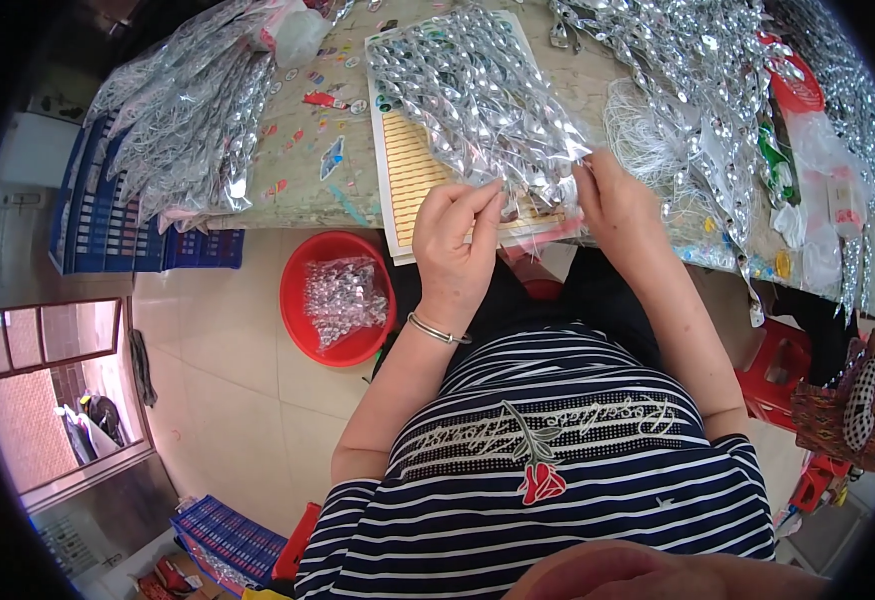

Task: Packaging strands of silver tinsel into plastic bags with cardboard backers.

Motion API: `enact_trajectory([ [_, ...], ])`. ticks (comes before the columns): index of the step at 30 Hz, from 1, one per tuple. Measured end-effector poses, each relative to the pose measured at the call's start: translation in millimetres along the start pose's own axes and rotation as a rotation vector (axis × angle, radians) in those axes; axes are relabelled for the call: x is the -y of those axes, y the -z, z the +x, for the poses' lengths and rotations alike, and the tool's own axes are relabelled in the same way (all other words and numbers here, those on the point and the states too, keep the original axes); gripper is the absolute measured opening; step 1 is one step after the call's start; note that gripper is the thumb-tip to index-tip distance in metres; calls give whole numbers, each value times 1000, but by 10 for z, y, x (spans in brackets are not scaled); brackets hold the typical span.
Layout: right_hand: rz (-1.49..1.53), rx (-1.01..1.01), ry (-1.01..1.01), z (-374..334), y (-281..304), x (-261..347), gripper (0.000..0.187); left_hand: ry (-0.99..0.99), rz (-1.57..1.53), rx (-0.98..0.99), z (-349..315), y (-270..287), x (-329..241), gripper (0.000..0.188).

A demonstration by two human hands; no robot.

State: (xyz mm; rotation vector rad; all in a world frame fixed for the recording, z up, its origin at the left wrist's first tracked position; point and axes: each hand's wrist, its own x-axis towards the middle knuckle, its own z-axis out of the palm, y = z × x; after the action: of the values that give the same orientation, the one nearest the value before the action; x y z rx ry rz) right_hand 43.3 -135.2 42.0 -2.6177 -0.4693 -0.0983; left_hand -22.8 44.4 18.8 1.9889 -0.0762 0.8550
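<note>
A clear plastic bag of silver twisted foil strands (473, 85) lies in front of me, its near end toward my body. My left hand (456, 240) is closed in a pinch at the left side of that near end. On the right side, my right hand (618, 205) pinches the bag's edge between thumb and fingers. Under the bag is a flat board or sheet with a yellow ribbed pattern (406, 165). What lies right between the fingertips is too small to make out fully.
Bagged silver strands (193, 130) lie at the table's left, over a blue crate (93, 215). Loose silver strands (678, 70) and white thread (643, 130) cover the right. A red basin (333, 345) with a bag stands on the floor, and a red stool (780, 365) stands right.
</note>
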Motion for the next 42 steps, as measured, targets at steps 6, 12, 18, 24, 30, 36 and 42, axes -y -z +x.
enact_trajectory([
  [6, 195, -86, 267, 89, -134, -9, 40, -11, 23, 4, -14, 39, 20, 17],
  [12, -182, -301, 458, 367, -274, -42, 45, -34, 49, 14, 3, 39, 46, 17],
  [18, -101, -289, 456, 212, -186, 236, 34, -9, 44, 54, -20, 67, 59, 19],
  [24, 21, -145, 455, 277, -302, 364, 16, -23, 32, 1, 12, 60, 20, 18],
  [30, 165, -152, 350, 341, -341, 326, 12, -33, 31, -12, 12, 60, 25, 17],
  [36, 515, 61, 96, 224, -56, 359, 20, 0, 54, 29, 20, 100, 20, 17],
  [42, 18, -191, 334, 311, -247, 75, 31, 9, 36, 37, 9, 70, 31, 17],
])
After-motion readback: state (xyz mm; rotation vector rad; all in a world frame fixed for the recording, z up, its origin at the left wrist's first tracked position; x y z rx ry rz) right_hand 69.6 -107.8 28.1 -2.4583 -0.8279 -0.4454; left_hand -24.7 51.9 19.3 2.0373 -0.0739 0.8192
